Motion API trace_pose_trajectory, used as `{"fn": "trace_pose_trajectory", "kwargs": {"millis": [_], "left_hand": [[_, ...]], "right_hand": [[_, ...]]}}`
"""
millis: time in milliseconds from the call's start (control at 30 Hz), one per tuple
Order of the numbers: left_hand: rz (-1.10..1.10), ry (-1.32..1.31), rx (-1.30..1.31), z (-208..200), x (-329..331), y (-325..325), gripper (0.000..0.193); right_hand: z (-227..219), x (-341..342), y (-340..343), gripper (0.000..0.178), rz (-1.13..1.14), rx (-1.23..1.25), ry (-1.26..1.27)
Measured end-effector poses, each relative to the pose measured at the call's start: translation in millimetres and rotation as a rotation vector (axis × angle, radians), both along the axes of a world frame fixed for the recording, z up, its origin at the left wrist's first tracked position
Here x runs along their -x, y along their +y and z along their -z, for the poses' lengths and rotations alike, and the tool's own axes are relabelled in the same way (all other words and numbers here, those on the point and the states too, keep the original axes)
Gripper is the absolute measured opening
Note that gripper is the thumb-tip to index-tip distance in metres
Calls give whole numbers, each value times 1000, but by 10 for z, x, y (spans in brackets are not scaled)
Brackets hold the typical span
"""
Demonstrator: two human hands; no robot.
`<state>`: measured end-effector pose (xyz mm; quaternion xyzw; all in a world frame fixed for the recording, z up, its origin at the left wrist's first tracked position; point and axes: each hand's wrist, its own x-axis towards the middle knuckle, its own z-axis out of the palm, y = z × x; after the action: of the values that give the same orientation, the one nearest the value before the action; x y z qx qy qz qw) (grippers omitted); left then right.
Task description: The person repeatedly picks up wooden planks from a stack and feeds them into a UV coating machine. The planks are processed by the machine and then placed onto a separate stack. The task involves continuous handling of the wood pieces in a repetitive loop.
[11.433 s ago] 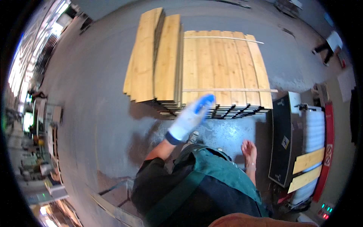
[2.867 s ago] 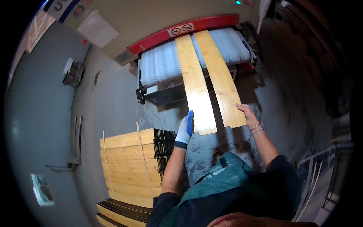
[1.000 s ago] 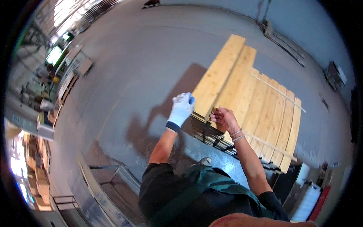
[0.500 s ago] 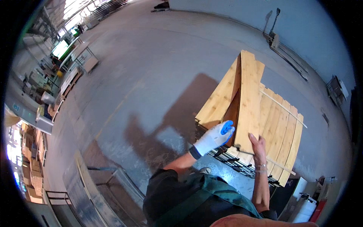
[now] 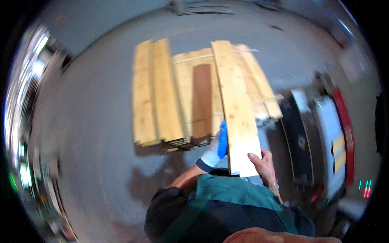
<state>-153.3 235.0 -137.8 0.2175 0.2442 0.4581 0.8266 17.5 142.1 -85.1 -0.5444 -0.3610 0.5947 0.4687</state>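
Here the person holds one long pale plank [image 5: 237,117] lifted flat over the stack, its near end close to their chest and its far end reaching out past the pile. The left hand [image 5: 214,150], in a white glove with blue fingers, presses against the plank's left edge near the near end. The right hand [image 5: 264,165] is bare and clasps the right corner of that same end, fingers curled onto the top face. So both hands are clamped on the board, one to each side of it.

Under the plank lies a stack of boards [image 5: 170,101] on the grey concrete floor [image 5: 93,133], light wood in rows, with a darker brown strip showing between them; whether that is a board or shadow I cannot tell, as the view is blurred. To the right stands a machine [image 5: 332,137] with a red frame and a pale bed, and on that bed rest short yellowish pieces of wood [image 5: 338,152]. A dark panel [image 5: 298,146] stands between the machine and the stack.
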Motion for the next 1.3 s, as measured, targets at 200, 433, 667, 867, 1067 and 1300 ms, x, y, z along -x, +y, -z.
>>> {"fn": "trace_pose_trajectory", "kwargs": {"millis": [200, 433, 667, 867, 1067, 1300], "left_hand": [[481, 3, 16, 257, -827, 124, 71], [915, -65, -208, 1123, -1593, 58, 63], [1101, 89, -289, 1333, -1890, -471, 50], [818, 343, -1552, 1235, -1902, -617, 84], [1132, 405, -196, 858, -2407, -541, 49], [1005, 600, -596, 1140, -2688, -125, 52]], "right_hand": [[222, -192, -526, 42, 452, 26, -134], [573, -25, -997, 40, 881, -73, -293], [1164, -275, -1457, 40, 1149, -78, -152], [1244, -919, -1672, 41, 1153, -3, 171], [1165, -1452, -1624, 38, 1022, -42, 91], [1187, -2016, -2181, 31, 1164, -149, 33]]}}
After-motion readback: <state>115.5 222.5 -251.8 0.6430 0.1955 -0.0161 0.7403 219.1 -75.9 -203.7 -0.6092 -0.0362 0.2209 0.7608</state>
